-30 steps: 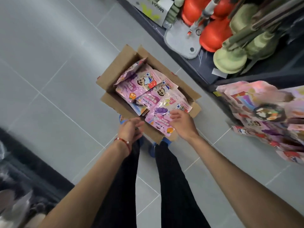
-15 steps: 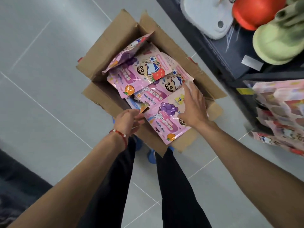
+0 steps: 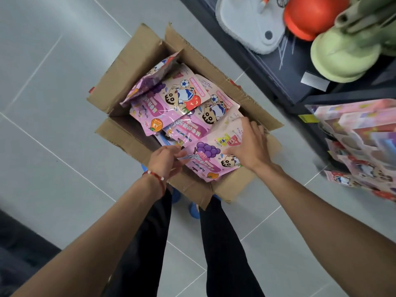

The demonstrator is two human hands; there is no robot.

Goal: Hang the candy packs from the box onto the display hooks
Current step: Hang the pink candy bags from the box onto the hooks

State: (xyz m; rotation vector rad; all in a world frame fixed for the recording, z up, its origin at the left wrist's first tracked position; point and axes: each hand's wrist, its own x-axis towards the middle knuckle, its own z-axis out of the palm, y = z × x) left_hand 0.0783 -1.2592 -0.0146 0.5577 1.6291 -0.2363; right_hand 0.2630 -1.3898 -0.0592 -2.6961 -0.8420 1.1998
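Grey tiled floor (image 3: 53, 103) is seen from above beside a dark shop shelf (image 3: 278, 67), with an open cardboard box (image 3: 132, 61) set on it.
The box is filled with pink candy packs (image 3: 180, 97), laid flat and overlapping. The nearest pack (image 3: 205, 155), printed with grapes, is pinched at its left edge by the left hand (image 3: 165, 160), while the right hand (image 3: 251, 146) is laid on its far right end with fingers spread. More pink hung packs (image 3: 360, 146) are clustered at the right, near the shelf.
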